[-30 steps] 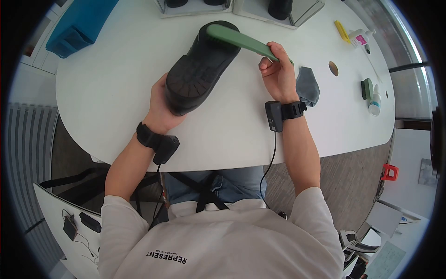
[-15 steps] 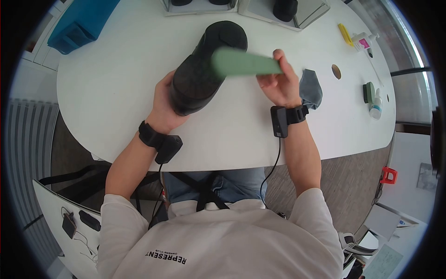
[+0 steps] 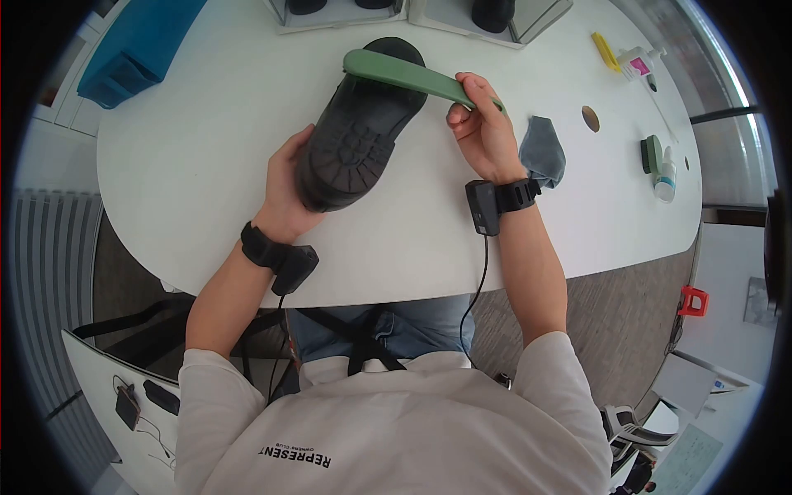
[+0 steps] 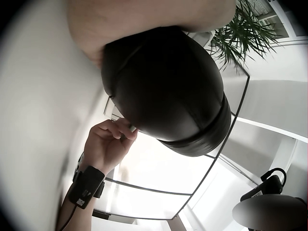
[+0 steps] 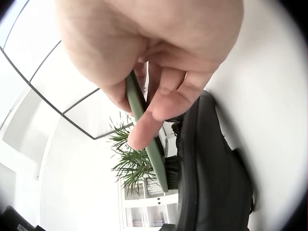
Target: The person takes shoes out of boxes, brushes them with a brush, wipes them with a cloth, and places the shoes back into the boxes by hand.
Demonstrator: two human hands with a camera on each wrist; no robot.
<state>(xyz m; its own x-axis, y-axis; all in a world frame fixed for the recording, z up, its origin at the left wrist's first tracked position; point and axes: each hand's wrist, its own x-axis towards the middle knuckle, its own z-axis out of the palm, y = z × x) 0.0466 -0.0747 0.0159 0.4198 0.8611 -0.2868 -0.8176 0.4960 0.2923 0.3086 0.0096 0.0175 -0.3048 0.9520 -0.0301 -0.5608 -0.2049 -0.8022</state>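
Observation:
In the head view a black shoe (image 3: 351, 153) is held sole up above the table. My left hand (image 3: 285, 190) grips its near end from the left and below. The rounded black leather of the shoe (image 4: 163, 86) fills much of the left wrist view. My right hand (image 3: 483, 128) pinches the handle of a green brush (image 3: 404, 76) between thumb and fingers. The brush head lies across the far part of the sole. In the right wrist view dark bristles (image 5: 172, 168) meet the shoe's edge.
A grey cloth (image 3: 543, 153) lies right of my right hand on the white table (image 3: 198, 214). Farther right are a second green brush (image 3: 652, 155), bottles and a yellow item (image 3: 606, 52). Display boxes (image 3: 470, 29) with black shoes stand at the back; a blue case (image 3: 140, 58) is back left.
The brush swung down toward the middle of the sole, blurred, then back up to the far end. The shoe's sole has turned more toward the head camera. Both hands keep their holds.

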